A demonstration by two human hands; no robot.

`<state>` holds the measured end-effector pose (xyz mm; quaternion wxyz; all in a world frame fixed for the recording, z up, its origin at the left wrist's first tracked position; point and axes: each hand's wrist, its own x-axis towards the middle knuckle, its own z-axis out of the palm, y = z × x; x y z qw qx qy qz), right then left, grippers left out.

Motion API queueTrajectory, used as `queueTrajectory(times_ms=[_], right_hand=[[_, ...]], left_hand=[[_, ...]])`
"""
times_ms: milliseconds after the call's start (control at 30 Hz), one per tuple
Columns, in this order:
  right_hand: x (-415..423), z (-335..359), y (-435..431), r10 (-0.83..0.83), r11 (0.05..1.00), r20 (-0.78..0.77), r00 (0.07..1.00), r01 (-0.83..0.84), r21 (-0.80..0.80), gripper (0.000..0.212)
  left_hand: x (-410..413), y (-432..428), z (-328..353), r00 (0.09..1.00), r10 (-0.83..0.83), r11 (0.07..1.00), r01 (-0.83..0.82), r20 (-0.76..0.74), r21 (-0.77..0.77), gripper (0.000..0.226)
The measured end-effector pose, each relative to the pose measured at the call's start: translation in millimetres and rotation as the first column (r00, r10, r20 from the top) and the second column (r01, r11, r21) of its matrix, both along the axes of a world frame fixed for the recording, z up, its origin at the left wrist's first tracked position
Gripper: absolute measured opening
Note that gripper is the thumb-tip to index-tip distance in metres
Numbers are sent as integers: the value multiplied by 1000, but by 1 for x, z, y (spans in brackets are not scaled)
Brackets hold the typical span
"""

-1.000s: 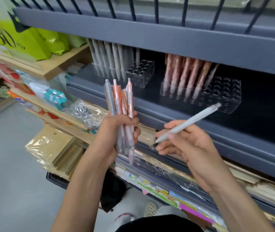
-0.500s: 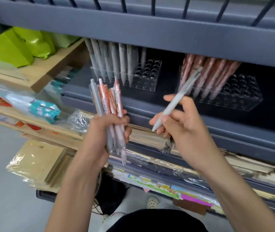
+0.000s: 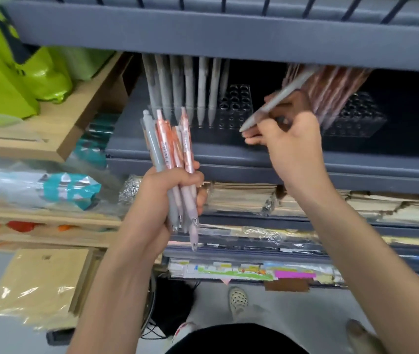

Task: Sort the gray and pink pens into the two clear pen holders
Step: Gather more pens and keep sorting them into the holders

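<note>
Pens were the whole story of that second: the single gray pen (image 3: 274, 100) had climbed with your right hand (image 3: 292, 139) from below the shelf edge (image 3: 228, 154) up to the level of the two holders. Your thumb and fingertips pinched it low on the barrel. Its tip slanted down and left toward the open holes of the left holder (image 3: 235, 106), where the gray pens (image 3: 190, 90) already stood. Its top end crossed in front of the pink pens (image 3: 331, 90) in the right holder (image 3: 356, 118). The tip was near those holes but not yet in one, though blur made the gap hard to judge. Your left hand (image 3: 167, 198) had kept its job, fingers curled tight round the bundle (image 3: 170, 146), one gray among several pink ones. As I read it, you were lined up for the correct holder, with only the drop left.
</note>
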<state>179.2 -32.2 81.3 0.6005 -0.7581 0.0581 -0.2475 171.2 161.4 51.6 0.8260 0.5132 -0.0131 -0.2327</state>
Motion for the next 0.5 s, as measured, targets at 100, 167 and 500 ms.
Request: queueTrajectory(times_ms=[100,167,500], right_hand=[[9,7,2,-111,991,37,993,113,-69,24],[16,8,4,-156,981,61,986,162,-106,23],[76,18,8,-276,833,-23,961,227,-505,17]], left_hand=[[1,6,-2,1000,-20,1000,20,-13,-1,34],[1,9,-3,999,-28,1000,28,-27,-5,34],[2,30,-2,999,-7,1000,5,-53,-30,37]])
